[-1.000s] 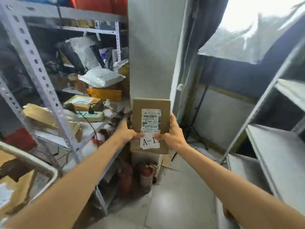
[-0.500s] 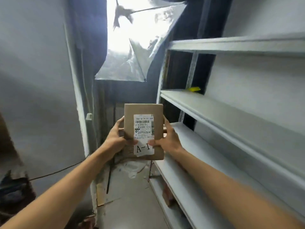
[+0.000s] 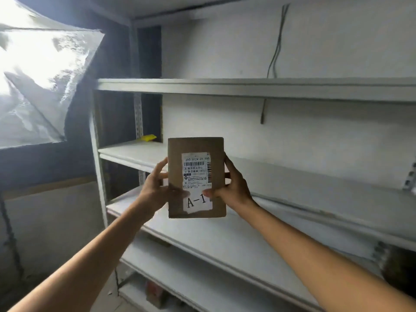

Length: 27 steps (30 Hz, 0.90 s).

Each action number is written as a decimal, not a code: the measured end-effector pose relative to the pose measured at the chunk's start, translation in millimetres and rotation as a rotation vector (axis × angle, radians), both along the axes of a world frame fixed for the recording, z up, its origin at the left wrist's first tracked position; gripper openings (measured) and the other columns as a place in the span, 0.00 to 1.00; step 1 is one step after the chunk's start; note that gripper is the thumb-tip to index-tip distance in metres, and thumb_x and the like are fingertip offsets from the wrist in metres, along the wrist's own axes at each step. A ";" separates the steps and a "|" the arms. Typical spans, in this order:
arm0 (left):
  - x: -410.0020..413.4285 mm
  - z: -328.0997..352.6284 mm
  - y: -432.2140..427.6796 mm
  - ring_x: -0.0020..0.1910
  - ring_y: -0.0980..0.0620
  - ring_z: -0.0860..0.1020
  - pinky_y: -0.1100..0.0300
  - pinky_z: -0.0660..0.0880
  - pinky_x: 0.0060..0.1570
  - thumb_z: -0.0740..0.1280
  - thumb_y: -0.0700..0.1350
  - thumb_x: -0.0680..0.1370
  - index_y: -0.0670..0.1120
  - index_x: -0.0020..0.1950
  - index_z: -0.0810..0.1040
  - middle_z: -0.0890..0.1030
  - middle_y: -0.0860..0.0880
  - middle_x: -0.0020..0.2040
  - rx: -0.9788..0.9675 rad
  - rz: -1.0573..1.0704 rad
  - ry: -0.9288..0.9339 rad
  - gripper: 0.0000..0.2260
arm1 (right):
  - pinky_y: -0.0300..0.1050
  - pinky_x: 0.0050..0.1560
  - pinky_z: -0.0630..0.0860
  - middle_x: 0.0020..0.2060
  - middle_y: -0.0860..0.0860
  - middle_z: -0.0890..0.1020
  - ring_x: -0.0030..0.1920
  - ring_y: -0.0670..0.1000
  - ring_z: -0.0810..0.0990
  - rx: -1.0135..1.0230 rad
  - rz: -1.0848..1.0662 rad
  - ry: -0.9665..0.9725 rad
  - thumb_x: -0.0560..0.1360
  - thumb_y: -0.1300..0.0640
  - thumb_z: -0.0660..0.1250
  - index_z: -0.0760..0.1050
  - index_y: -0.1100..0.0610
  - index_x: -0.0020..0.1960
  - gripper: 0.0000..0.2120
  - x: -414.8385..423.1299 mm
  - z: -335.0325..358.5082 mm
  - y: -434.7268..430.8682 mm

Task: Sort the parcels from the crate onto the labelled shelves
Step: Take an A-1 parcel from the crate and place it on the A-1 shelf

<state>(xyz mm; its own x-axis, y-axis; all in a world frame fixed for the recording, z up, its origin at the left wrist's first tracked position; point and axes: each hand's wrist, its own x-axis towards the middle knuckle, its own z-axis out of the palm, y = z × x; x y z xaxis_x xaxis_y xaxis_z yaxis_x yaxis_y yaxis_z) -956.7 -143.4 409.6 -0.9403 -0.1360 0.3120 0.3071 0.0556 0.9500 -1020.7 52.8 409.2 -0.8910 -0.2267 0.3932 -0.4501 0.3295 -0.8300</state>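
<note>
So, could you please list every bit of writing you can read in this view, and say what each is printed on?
"A-1": large characters on the white sticker low on the cardboard parcel, held by the left hand and right hand.
"350 G174-01 555": top line of the shipping label, first characters uncertain.
Barcodes and smaller print on that label: too small to read.
The shelves show no readable label.

The small print on the parcel's shipping label (image 3: 196, 171) is too fine to read. Both thumbs cover parts of it. The shelves (image 3: 292, 88) run off the right edge, and both forearms leave the bottom edge.
</note>
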 end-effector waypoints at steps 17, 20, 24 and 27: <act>-113.3 36.9 283.6 0.47 0.41 0.81 0.47 0.80 0.39 0.73 0.24 0.63 0.53 0.73 0.65 0.77 0.42 0.56 -0.083 -0.393 0.015 0.44 | 0.35 0.51 0.73 0.47 0.35 0.76 0.56 0.44 0.74 -0.058 -0.497 0.072 0.59 0.61 0.80 0.56 0.40 0.74 0.52 -5.0 25.9 279.6; -128.1 40.8 324.5 0.43 0.40 0.82 0.47 0.79 0.36 0.74 0.24 0.63 0.55 0.72 0.65 0.78 0.44 0.55 -0.090 -0.465 0.022 0.45 | 0.33 0.50 0.72 0.47 0.34 0.75 0.56 0.44 0.75 -0.071 -0.560 0.084 0.59 0.61 0.81 0.56 0.39 0.73 0.52 -4.7 28.5 318.9; -139.5 47.7 360.7 0.42 0.42 0.83 0.42 0.81 0.37 0.75 0.24 0.61 0.56 0.72 0.65 0.77 0.44 0.54 -0.068 -0.543 0.060 0.47 | 0.40 0.54 0.77 0.56 0.42 0.78 0.53 0.45 0.78 -0.069 -0.650 0.127 0.58 0.58 0.82 0.55 0.39 0.74 0.54 -1.4 36.5 351.3; -135.7 54.9 370.7 0.43 0.44 0.83 0.36 0.79 0.39 0.75 0.23 0.61 0.58 0.71 0.66 0.77 0.46 0.53 -0.062 -0.572 0.079 0.47 | 0.40 0.53 0.77 0.54 0.41 0.77 0.52 0.42 0.74 -0.072 -0.690 0.164 0.59 0.59 0.81 0.55 0.40 0.74 0.53 7.3 42.8 356.2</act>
<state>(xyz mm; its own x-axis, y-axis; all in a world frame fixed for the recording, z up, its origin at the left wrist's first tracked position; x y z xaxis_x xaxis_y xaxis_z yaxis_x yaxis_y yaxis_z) -1092.4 227.2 464.5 -0.8324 0.4077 0.3753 0.3746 -0.0850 0.9233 -1013.4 409.0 452.0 -0.7501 0.3992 0.5273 -0.2793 0.5315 -0.7997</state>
